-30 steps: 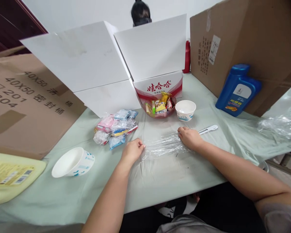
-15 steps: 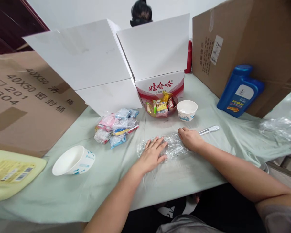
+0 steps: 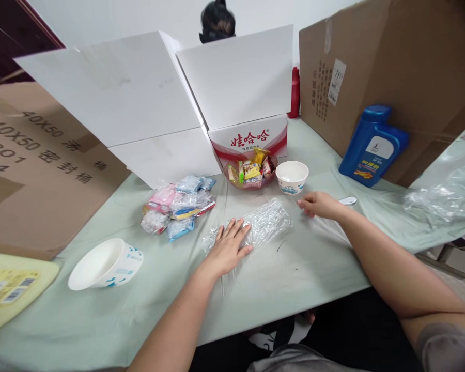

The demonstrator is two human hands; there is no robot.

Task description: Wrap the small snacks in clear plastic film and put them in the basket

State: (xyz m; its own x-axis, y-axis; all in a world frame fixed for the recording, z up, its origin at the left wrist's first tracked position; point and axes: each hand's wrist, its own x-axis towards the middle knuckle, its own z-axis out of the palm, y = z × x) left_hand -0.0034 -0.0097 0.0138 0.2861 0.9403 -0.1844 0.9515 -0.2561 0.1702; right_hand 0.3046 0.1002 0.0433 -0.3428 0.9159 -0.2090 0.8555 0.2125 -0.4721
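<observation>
Pressing flat, fingers spread, the left hand alone now steadies the plastic film mid-surface; the right hand has just left its right end, fingers curled, whether pinching anything unclear.

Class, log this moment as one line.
left hand: flat on clear plastic film | right hand: curled, near patterned paper bowl, grip unclear

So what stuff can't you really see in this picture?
Hard to see, all in the head view:
White tool: one end hidden by the right hand.
Clear plastic: partly covered by the left hand.
Yellow container: cut off by the left edge.
Person: mostly behind the white boxes.
Blue bottle: smallest print too small.
</observation>
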